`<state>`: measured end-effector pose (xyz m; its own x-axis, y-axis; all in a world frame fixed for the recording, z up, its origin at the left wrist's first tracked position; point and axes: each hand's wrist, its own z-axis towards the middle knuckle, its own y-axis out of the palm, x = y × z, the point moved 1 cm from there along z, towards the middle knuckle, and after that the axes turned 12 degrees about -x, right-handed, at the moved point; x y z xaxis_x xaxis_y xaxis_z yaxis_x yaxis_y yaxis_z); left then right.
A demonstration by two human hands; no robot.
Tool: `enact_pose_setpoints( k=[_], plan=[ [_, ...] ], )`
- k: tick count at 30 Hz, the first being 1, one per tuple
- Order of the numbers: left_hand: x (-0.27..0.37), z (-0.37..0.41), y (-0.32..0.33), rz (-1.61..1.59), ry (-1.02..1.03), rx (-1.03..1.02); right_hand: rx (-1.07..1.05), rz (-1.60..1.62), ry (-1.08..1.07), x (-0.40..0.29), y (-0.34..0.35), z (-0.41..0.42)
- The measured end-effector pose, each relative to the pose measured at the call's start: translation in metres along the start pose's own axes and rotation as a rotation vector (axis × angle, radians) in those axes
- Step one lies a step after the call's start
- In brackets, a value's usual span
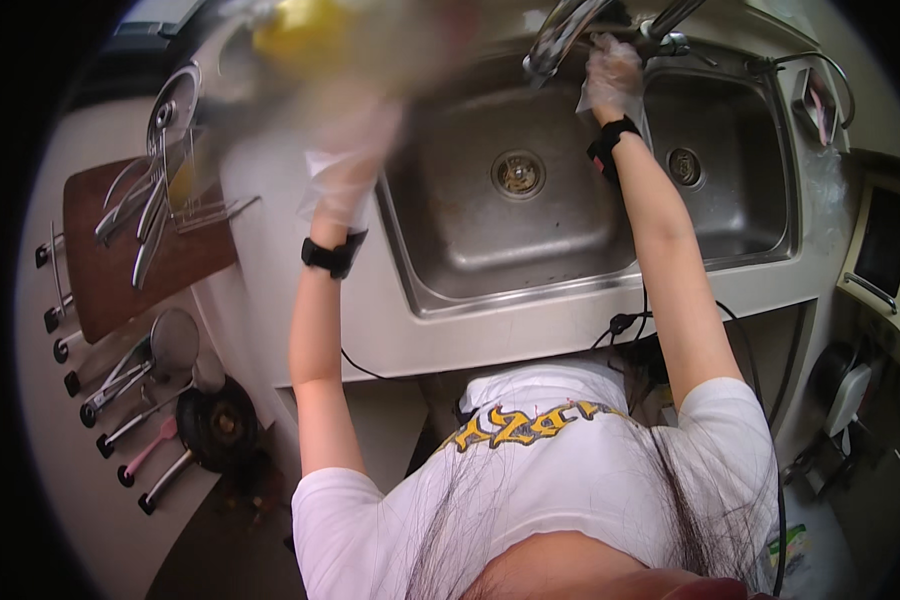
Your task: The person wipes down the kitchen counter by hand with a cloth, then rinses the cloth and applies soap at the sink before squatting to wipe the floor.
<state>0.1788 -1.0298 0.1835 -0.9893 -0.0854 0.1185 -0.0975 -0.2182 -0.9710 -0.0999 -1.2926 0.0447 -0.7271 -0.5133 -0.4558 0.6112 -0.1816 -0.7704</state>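
My left hand wears a clear plastic glove and reaches up past the left rim of the sink. A large blur covers its fingers, so I cannot see whether it holds anything. Close beyond it is a blurred yellow thing. My right hand, also in a clear plastic glove, is at the back of the double stainless-steel sink, beside the chrome faucet. Its fingers look bent, but their grip is unclear. Below the faucet spout lies the left basin's drain strainer; the smaller right basin has another drain.
Knives and a pot lid stand in a rack at left. A brown board, a frying pan and several utensils hang from wall hooks. A tray holding a pink item is right of the sink. Black cables hang at the counter's front.
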Motion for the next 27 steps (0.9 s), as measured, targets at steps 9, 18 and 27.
enact_pose_setpoints(
  k=[9,18,27],
  plan=[
    [0.03,-0.226,-0.045,-0.612,-0.8,0.005,-0.022,0.27,0.068,-0.076,0.097,-0.024],
    [0.055,-0.244,-0.058,-0.823,-0.944,0.135,-0.17,0.488,-0.165,-0.27,0.148,-0.069],
    [0.033,-0.266,-0.052,-0.816,-0.892,0.157,-0.693,0.649,-0.329,-0.268,0.08,-0.163]
  ],
)
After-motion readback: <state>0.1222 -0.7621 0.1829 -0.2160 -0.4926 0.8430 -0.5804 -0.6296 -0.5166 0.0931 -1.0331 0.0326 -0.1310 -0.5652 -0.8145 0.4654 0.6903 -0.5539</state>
